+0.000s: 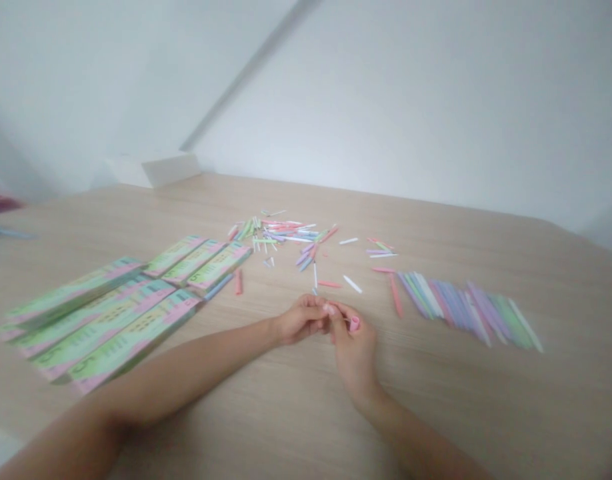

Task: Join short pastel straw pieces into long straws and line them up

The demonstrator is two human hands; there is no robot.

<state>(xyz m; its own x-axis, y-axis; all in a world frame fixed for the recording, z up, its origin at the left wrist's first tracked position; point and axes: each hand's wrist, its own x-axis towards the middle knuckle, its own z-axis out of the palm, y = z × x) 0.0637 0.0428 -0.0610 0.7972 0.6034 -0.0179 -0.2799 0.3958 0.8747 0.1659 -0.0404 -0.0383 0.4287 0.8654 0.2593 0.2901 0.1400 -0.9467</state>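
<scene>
My left hand (302,320) and my right hand (355,343) meet above the table, fingertips touching. The fingers of my right hand are closed around a small pink tube (355,323), whose round end shows beside the thumb. My left thumb and fingers are pinched together against the right fingertips; what they hold is mostly hidden and blurred. Just beyond the hands lie a coral stick (330,285) and a white stick (353,284), thin and pen-like. Farther back is a loose pile of pastel and white sticks (286,232).
Several flat green-and-pink boxes (121,320) lie in rows at the left. A row of pastel pen-like sticks (466,310) lies side by side at the right. A white box-like object (171,169) stands by the wall. Something red (1,203) shows at the far left.
</scene>
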